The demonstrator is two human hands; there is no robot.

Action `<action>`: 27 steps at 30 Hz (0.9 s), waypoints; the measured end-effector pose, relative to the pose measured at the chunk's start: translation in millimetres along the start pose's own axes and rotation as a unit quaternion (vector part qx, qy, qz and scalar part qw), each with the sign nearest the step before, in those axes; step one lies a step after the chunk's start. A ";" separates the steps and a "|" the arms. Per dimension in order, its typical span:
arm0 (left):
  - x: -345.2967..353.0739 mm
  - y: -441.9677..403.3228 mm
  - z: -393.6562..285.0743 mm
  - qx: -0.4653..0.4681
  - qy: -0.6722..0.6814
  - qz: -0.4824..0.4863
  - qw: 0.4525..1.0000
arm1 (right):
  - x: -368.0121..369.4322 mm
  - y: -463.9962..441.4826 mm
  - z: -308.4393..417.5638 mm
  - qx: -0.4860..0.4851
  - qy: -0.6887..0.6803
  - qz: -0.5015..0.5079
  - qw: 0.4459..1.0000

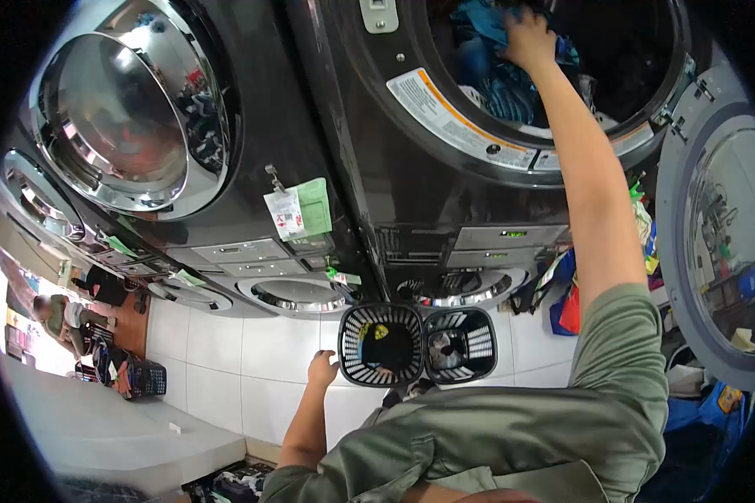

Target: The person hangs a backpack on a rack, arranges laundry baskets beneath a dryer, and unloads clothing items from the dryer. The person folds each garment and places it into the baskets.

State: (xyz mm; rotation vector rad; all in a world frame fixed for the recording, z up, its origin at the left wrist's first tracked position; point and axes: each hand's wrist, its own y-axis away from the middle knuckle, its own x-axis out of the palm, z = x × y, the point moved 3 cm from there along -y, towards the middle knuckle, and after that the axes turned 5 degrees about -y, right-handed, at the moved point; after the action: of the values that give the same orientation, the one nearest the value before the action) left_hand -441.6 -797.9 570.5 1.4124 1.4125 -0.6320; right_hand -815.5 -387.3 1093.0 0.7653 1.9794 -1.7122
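Note:
My right hand (528,40) reaches into the open drum of a dark front-loading machine (369,159), its fingers over blue patterned clothes (507,88); the fingertips are blurred among the fabric. Low at the left of my body, my left hand (323,369) is beside the rim of a black slatted basket (382,310) that holds dark clothing with a yellow mark. Whether its fingers grip the rim is too small to tell. A second black basket (482,335) stands against the first, with a few dark and grey items inside.
The machine's round door (721,243) hangs open at the right. A closed machine door (117,117) is at the upper left, and a clip holds green and white papers (300,210). Colourful bags (567,310) lie on the right. A person (59,323) sits at the far left near another basket (148,378).

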 end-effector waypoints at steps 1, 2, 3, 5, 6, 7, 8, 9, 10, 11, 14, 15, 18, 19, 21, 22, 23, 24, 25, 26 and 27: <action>-1.2 1.4 -5.4 -0.001 0.001 -0.007 1.000 | 15.3 -13.5 -4.4 -0.058 0.110 0.105 0.987; -1.6 -0.8 -13.3 0.013 0.037 -0.006 0.999 | 34.8 -36.7 -23.7 0.052 -0.019 0.022 0.998; -4.5 -0.2 -19.6 0.026 0.070 -0.002 0.997 | 47.0 -54.9 -38.0 0.162 -0.152 -0.058 0.973; -29.5 6.6 -54.1 0.050 0.093 0.006 0.994 | 33.3 -93.1 -62.6 0.223 -0.528 -0.165 0.803; -39.8 8.5 -69.0 0.032 0.144 0.044 0.988 | -18.1 -74.2 -48.8 0.193 -0.646 -0.252 0.694; -47.3 8.7 -85.0 0.015 0.196 0.081 0.977 | -75.9 -29.2 -29.1 0.153 -0.741 -0.330 0.564; -54.5 8.9 -104.9 0.057 0.275 0.085 0.956 | -107.2 21.1 -35.0 0.077 -0.517 -0.332 0.785; -63.7 7.4 -127.2 0.100 0.353 0.087 0.926 | -125.6 55.7 -33.1 0.075 -0.605 -0.312 0.728; -80.6 7.6 -158.5 0.145 0.415 0.119 0.890 | -139.5 91.6 -20.2 0.156 -0.845 -0.218 0.463; -101.3 10.4 -193.0 0.188 0.475 0.150 0.846 | -145.3 132.4 -8.8 0.228 -0.908 -0.143 0.321; -143.8 17.0 -283.1 0.226 0.709 0.302 0.596 | -133.7 258.5 38.2 0.336 -0.930 0.103 0.104; -151.8 14.0 -307.1 0.218 0.778 0.341 0.481 | -130.2 300.1 56.0 0.362 -0.910 0.199 -0.038; -166.9 -30.7 -356.3 0.333 0.641 0.230 0.652 | -125.0 379.1 84.9 0.231 -0.919 0.242 0.210; -168.7 -10.2 -367.6 0.281 0.742 0.348 0.500 | -117.8 400.6 87.4 0.140 -0.801 0.237 0.531; -170.5 16.8 -379.3 0.198 0.808 0.451 0.324 | -96.8 457.6 87.8 0.270 -0.855 0.330 0.297; -163.1 17.6 -380.2 0.188 0.781 0.459 0.379 | -91.8 484.2 86.9 0.327 -0.857 0.361 0.168; -153.6 22.2 -378.3 0.174 0.751 0.467 0.433 | -92.1 513.3 86.1 0.379 -0.843 0.381 0.032; -147.7 32.0 -376.5 0.142 0.735 0.481 0.456 | -99.6 536.6 85.7 0.421 -0.812 0.391 -0.105; -142.2 34.9 -373.5 0.130 0.732 0.488 0.457 | -104.8 542.4 82.1 0.431 -0.809 0.383 -0.112; -136.7 36.9 -370.7 0.185 0.649 0.471 0.568 | -103.6 542.1 72.1 0.373 -0.794 0.457 0.147; -130.9 38.7 -366.9 0.238 0.550 0.446 0.665 | -105.5 535.7 58.6 0.287 -0.715 0.501 0.394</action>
State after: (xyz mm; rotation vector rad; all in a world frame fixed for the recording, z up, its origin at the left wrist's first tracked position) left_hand -531.0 -519.9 831.2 2.8831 1.0780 0.7326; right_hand -392.9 -409.2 743.0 0.1792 -0.3873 -1.1489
